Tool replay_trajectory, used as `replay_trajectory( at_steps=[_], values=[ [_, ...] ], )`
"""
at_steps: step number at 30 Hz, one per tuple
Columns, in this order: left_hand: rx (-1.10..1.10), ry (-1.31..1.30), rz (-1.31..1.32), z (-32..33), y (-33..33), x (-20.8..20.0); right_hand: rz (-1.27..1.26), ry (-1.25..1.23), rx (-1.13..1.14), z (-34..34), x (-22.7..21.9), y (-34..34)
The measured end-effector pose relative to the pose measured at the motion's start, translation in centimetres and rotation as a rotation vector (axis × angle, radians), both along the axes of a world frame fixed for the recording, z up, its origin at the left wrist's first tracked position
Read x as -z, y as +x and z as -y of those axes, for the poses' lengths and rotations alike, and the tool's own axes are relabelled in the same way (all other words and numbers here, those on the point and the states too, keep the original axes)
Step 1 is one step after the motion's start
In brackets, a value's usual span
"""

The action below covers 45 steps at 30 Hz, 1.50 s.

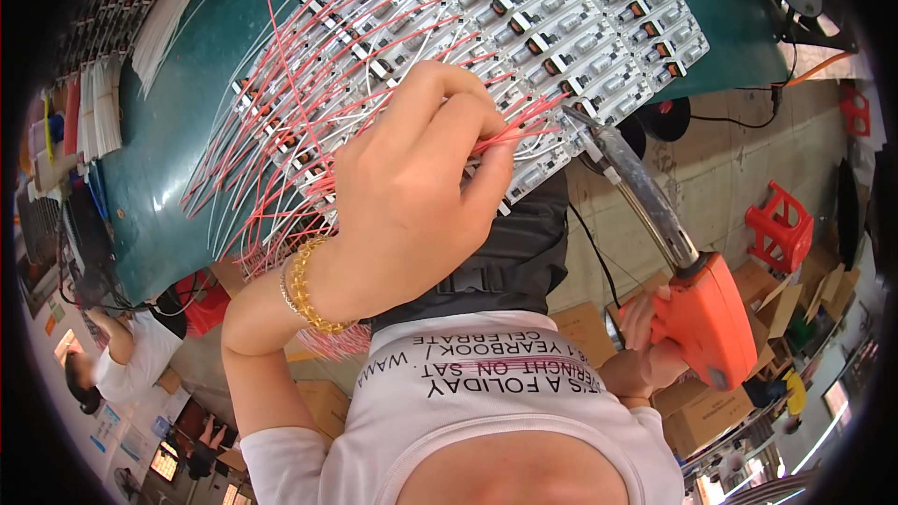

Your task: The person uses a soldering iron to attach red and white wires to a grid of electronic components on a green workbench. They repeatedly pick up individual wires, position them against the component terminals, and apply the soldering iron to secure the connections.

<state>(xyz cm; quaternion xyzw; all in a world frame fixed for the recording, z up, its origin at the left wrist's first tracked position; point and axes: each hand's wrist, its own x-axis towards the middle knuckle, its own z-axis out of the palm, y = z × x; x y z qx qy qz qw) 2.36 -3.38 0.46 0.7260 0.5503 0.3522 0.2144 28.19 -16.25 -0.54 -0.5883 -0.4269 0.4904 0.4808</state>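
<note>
My left hand (412, 178), with a yellow bead bracelet at its wrist, pinches a small bunch of red wires (531, 118) over the near edge of the circuit boards (571, 23). The boards lie in rows of silver-white units, and many have loose red and white wires (281, 145) spreading off to the left. Closed round the grip of an orange soldering gun (706, 325) is my right hand (645, 337). The gun's long metal barrel points up and left, and its tip is close to the bunched wire ends at the boards' edge. Whether the tip touches one cannot be told.
The boards rest on a green tabletop (164, 192). Bundles of white wire (168, 23) lie at its left. A fan-like black device (804, 0) stands at the far right. Red stools (781, 224), cardboard boxes (702, 411) and a co-worker (131, 355) are around the table.
</note>
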Motion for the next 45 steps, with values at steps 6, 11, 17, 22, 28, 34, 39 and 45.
replay_trajectory(
  at_steps=[6, 11, 17, 22, 28, 34, 39, 45],
  values=[
    [-0.006, -0.003, -0.022, 0.2, 0.0, 0.1, 0.2, -0.053, 0.04, 0.8, 0.4, 0.4],
    [-0.001, 0.043, -0.057, 0.1, 0.0, 0.2, 0.245, -0.022, 0.103, 1.3, 0.8, 0.7],
    [-0.001, 0.033, -0.057, 0.2, 0.1, 0.3, 0.129, -0.029, 0.05, -0.2, -0.5, -0.4],
    [0.0, 0.045, -0.056, 0.2, -0.1, 0.4, 0.14, 0.245, -0.242, -0.6, 1.2, 1.3],
    [-0.001, 0.131, -0.089, 0.2, -0.2, -0.1, -0.031, 0.246, -0.215, -1.8, 0.0, 0.0],
    [-0.055, 0.191, -0.056, 0.8, -0.4, -2.5, -0.084, 0.199, -0.165, -0.2, 0.7, 1.3],
    [-0.072, -0.024, 0.075, 0.9, 1.4, -0.7, -0.107, 0.211, -0.216, -0.2, -0.2, 1.2],
    [-0.078, -0.038, -0.008, 1.1, 1.5, -0.1, 0.005, 0.177, -0.23, 0.8, 0.8, 2.3]
  ],
)
